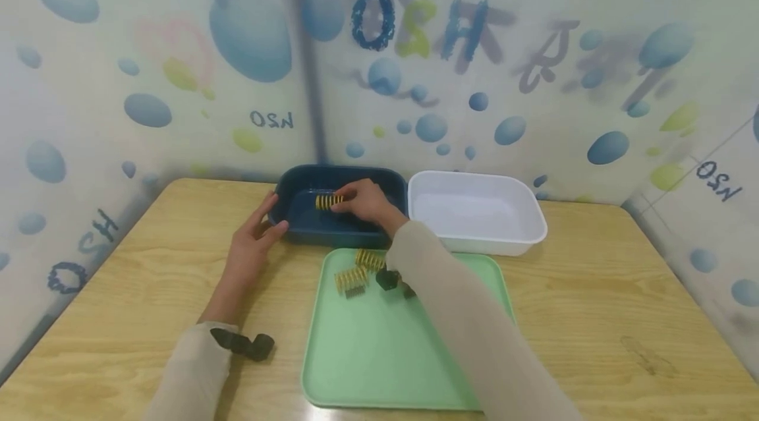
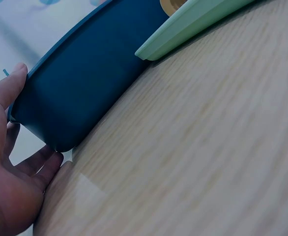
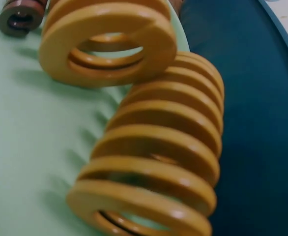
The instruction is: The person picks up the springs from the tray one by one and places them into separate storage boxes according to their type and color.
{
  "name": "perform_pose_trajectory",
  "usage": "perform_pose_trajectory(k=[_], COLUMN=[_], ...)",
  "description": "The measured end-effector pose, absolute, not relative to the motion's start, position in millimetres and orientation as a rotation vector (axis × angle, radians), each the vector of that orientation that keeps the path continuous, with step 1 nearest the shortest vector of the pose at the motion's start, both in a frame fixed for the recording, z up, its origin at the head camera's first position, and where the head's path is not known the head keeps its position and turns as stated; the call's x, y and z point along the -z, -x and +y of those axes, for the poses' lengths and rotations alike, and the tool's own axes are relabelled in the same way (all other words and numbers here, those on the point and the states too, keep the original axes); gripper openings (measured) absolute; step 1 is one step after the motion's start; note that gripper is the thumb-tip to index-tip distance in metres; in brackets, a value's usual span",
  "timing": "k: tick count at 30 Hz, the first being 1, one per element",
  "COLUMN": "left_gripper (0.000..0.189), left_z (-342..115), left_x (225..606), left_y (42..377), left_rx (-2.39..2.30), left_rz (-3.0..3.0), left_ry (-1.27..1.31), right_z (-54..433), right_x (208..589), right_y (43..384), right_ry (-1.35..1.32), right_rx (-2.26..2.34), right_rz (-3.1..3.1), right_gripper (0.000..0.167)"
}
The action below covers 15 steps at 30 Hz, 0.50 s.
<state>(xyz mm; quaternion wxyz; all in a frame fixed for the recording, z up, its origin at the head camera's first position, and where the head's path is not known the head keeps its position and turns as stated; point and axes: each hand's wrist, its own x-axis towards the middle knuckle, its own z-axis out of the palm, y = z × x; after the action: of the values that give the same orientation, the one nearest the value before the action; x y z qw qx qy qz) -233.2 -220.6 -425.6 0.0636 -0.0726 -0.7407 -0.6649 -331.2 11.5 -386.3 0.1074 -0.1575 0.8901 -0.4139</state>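
My right hand (image 1: 365, 200) pinches a yellow coil spring (image 1: 328, 201) between thumb and fingers, inside the outline of the dark blue bin (image 1: 338, 237). At the bin's left end is my left hand (image 1: 252, 243); its thumb lies along the rim, and in the left wrist view the other fingers (image 2: 44, 162) reach round the lower corner. Two more yellow springs, one (image 1: 352, 279) nearer and one (image 1: 369, 259) farther back, lie on the green tray (image 1: 385, 355). Beside them is a small dark spring (image 1: 354, 292). The right wrist view shows a yellow spring (image 3: 154, 132) close up.
A white bin (image 1: 474, 210) stands against the right side of the dark blue one. The green tray lies in front of both on the wooden table (image 1: 593, 315). Behind the bins rises a patterned wall (image 1: 415, 78). My right forearm crosses over the tray.
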Motion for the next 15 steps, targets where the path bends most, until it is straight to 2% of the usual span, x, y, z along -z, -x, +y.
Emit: perform_pose_trajectory(k=[9, 15], left_gripper=[0.060, 0.060], left_z=[-221.7, -214.3], left_x=[423.7, 407.4], left_y=[230.8, 222.3], left_rx=[2.006, 2.013], left_rz=[-2.229, -2.234], left_ry=[0.229, 0.241], right_z=[8.4, 7.1], right_x=[388.4, 386.4], right_y=[335.2, 335.9], right_ry=[0.437, 0.472], right_rx=[1.150, 1.076], right_rz=[2.621, 2.640], right_gripper=[0.037, 0.035])
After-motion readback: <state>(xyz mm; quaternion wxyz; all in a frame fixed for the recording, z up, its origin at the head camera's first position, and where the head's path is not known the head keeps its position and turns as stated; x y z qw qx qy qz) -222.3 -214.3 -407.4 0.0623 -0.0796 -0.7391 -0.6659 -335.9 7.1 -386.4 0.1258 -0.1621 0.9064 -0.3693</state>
